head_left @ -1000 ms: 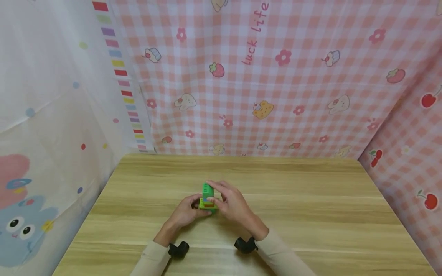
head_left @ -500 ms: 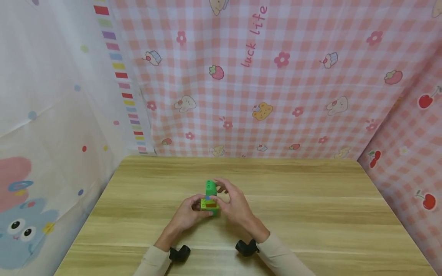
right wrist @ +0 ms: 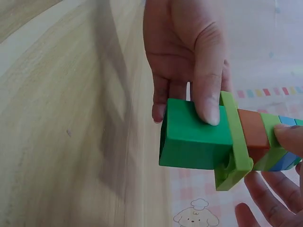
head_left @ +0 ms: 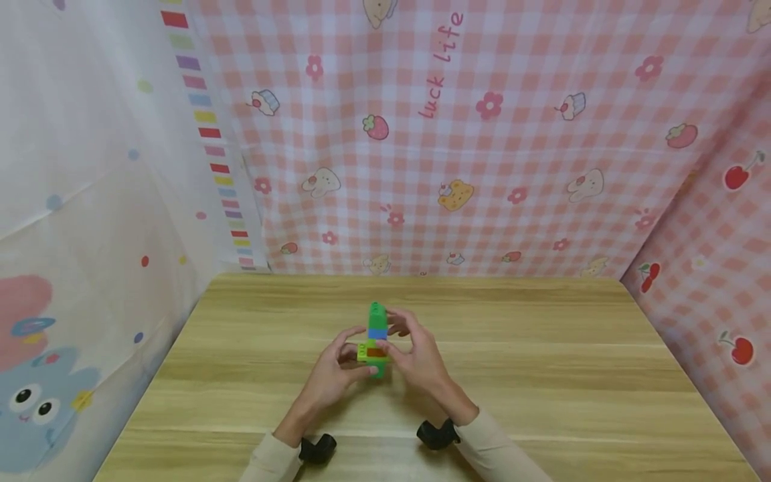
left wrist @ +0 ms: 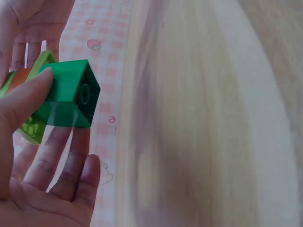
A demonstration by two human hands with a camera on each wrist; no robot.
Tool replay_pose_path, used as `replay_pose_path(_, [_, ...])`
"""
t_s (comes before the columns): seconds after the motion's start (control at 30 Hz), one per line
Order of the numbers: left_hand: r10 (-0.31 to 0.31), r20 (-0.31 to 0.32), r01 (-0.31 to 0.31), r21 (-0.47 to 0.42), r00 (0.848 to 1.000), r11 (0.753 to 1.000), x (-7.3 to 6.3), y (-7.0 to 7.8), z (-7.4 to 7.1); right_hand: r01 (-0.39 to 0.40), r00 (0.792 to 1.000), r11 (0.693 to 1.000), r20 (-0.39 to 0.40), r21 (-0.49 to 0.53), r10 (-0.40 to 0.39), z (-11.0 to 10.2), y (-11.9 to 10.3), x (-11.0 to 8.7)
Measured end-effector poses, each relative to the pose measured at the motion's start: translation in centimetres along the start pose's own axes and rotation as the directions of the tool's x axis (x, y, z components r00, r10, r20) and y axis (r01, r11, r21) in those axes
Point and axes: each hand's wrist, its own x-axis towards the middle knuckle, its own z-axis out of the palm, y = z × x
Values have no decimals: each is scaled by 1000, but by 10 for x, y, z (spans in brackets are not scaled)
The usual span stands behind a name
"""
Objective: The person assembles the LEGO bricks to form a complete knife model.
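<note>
Both hands hold a narrow stack of toy building bricks (head_left: pixel 377 333) above the table, at the centre of the head view. From the bottom it has a dark green brick (right wrist: pixel 196 137), a wider lime plate (right wrist: pixel 236 142), an orange-brown brick (right wrist: pixel 253 127), then lime, blue and green pieces. My left hand (head_left: pixel 329 375) pinches the bottom green brick, its thumb (left wrist: pixel 33 92) lying on the side. Higher up, my right hand (head_left: pixel 421 355) grips the stack with its thumb near the lime and blue layers. The hollow underside of the green brick faces the left wrist camera.
A wood-grain table (head_left: pixel 542 375) spreads beneath the hands. Behind it hangs a pink checked cloth (head_left: pixel 421 154), with a white patterned cloth (head_left: pixel 108 201) at the left. Black wrist mounts (head_left: pixel 318 449) sit on both wrists, close to the tabletop in the head view.
Both hands have shifted slightly right with the stack, whose blue layer now shows more. The right forefinger has come off the top green brick to its side.
</note>
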Motion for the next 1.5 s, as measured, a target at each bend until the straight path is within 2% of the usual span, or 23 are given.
replay_pose_path(0.13, [57,-23,-57,-1,998,998,-1,0,5,-32,999,998,-2,55,32,-3,2,-2])
replay_pose_path(0.33, [104,-16,-104,-25,994,994,-4,3,13,-143,989,983,51,115,138,-9,3,-7])
replay_pose_path(0.6, [101,58,-99,-26,993,995,-4,9,24,-243,969,961,77,130,235,-20,9,-14])
replay_pose_path(0.77, [82,105,-82,0,991,997,-1,8,31,-246,968,962,77,119,238,-26,13,-20])
replay_pose_path(0.9, [91,147,-91,-4,985,996,2,5,39,-241,969,963,91,123,231,-30,20,-25])
replay_pose_path(1.03, [83,191,-86,8,978,996,6,0,46,-272,960,956,102,108,261,-34,28,-30])
replay_pose_path(1.23, [62,220,-90,116,973,989,13,-2,53,-334,939,941,100,55,328,-38,41,-36])
replay_pose_path(1.5, [66,213,-117,233,975,966,18,-1,61,-328,938,945,120,11,324,-43,54,-36])
